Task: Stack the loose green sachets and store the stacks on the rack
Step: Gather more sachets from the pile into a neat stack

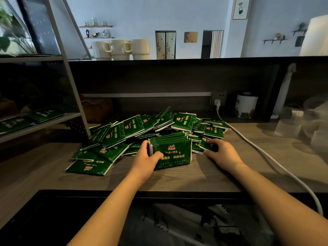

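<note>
Green sachets [134,128] lie heaped mid-counter [204,174], toward its back edge. Left hand [146,161] clasps a stack [171,151] standing on edge near the front of the heap, thumb across its face. Right hand [221,153] pinches one sachet [206,144] at the heap's right. More sachets rest on the rack [44,124] at the left edge.
</note>
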The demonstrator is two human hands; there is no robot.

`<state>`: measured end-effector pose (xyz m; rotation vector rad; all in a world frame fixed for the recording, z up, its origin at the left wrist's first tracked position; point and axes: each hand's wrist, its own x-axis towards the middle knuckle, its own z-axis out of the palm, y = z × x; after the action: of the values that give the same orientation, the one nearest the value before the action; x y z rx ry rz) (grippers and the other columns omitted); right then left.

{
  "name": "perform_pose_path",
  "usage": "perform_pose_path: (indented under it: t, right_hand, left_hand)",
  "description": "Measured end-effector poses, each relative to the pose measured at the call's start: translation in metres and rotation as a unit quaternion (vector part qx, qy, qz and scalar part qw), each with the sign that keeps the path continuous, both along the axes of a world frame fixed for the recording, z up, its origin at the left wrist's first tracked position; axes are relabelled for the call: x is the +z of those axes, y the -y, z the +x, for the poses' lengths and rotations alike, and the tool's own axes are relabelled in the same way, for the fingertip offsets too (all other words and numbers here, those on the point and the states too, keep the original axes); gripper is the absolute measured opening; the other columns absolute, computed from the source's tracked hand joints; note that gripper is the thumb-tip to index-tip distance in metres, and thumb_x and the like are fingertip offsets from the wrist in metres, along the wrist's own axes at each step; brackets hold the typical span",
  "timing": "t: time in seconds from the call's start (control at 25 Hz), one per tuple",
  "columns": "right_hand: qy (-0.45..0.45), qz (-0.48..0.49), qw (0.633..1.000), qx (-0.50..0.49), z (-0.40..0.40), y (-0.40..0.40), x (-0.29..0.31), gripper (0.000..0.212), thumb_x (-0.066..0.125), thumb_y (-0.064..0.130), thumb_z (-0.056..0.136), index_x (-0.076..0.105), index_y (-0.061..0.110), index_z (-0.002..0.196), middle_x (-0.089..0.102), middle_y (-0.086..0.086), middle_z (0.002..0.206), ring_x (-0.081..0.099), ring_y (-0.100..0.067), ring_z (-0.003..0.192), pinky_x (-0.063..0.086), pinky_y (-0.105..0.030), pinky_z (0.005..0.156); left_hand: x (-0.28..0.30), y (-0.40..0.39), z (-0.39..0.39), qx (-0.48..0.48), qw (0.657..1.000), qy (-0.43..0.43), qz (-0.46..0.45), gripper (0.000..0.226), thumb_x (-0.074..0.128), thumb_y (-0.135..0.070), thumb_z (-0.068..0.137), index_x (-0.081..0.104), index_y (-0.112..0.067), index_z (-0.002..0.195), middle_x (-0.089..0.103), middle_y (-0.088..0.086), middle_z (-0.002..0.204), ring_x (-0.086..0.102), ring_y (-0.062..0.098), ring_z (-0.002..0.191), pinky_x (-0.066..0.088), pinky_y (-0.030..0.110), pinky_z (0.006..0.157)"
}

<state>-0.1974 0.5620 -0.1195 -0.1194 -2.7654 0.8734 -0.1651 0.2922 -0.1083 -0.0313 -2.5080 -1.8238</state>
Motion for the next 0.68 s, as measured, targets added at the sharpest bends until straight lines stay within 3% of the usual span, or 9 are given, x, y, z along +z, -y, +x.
perform_pose_path:
  t: [0.2, 0.32, 0.4, 0.48, 0.68]
  right_hand:
    - [-0.083, 0.03, 0.996, -0.018, 0.0, 0.003, -0.003, 0.02, 0.062, 0.02, 0.096, 0.069, 0.011, 0.112, 0.07, -0.01, 0.107, 0.058, -0.031, 0.11, 0.045, -0.036, 0.084]
    - [-0.152, -0.075, 0.983, -0.068, 0.012, 0.008, 0.003, 0.014, 0.053, 0.017, 0.099, 0.063, 0.008, 0.105, 0.065, -0.011, 0.091, 0.059, -0.031, 0.089, 0.043, -0.037, 0.072]
    - [-0.21, -0.263, 0.939, -0.063, 0.024, 0.011, 0.012, 0.011, 0.05, 0.013, 0.1, 0.06, 0.009, 0.096, 0.063, -0.006, 0.083, 0.061, -0.026, 0.078, 0.05, -0.04, 0.061]
    - [-0.199, -0.438, 0.875, -0.055, 0.031, 0.009, 0.021, 0.015, 0.048, 0.006, 0.099, 0.059, 0.013, 0.091, 0.064, -0.002, 0.086, 0.063, -0.019, 0.079, 0.057, -0.029, 0.055]
    - [-0.109, -0.672, 0.733, -0.013, 0.032, -0.003, 0.028, 0.022, 0.042, 0.003, 0.094, 0.061, 0.014, 0.089, 0.061, -0.005, 0.09, 0.057, -0.016, 0.082, 0.048, -0.027, 0.061]
  left_hand:
    - [0.002, 0.001, 0.002, 0.01, 1.0, 0.015, -0.009, 0.06, 0.065, -0.027, 0.09, 0.037, -0.007, 0.14, 0.052, 0.016, 0.125, 0.051, 0.031, 0.11, 0.039, 0.038, 0.082]
    - [0.005, 0.001, 0.005, 0.002, 1.0, 0.01, -0.023, 0.041, 0.064, -0.024, 0.09, 0.044, -0.005, 0.12, 0.047, 0.005, 0.088, 0.047, 0.022, 0.081, 0.037, 0.035, 0.069]
    - [0.006, 0.0, 0.005, 0.003, 1.0, 0.004, -0.027, 0.031, 0.064, -0.023, 0.091, 0.044, -0.015, 0.113, 0.048, 0.001, 0.092, 0.046, 0.018, 0.083, 0.038, 0.036, 0.072]
    - [0.007, 0.0, 0.006, 0.0, 1.0, 0.009, -0.021, 0.035, 0.064, -0.024, 0.091, 0.042, -0.021, 0.117, 0.052, 0.0, 0.103, 0.05, 0.018, 0.094, 0.039, 0.036, 0.078]
    - [0.008, 0.001, 0.008, 0.005, 1.0, -0.002, -0.022, 0.039, 0.063, -0.036, 0.075, 0.048, -0.017, 0.106, 0.057, 0.009, 0.098, 0.055, 0.027, 0.09, 0.045, 0.042, 0.076]
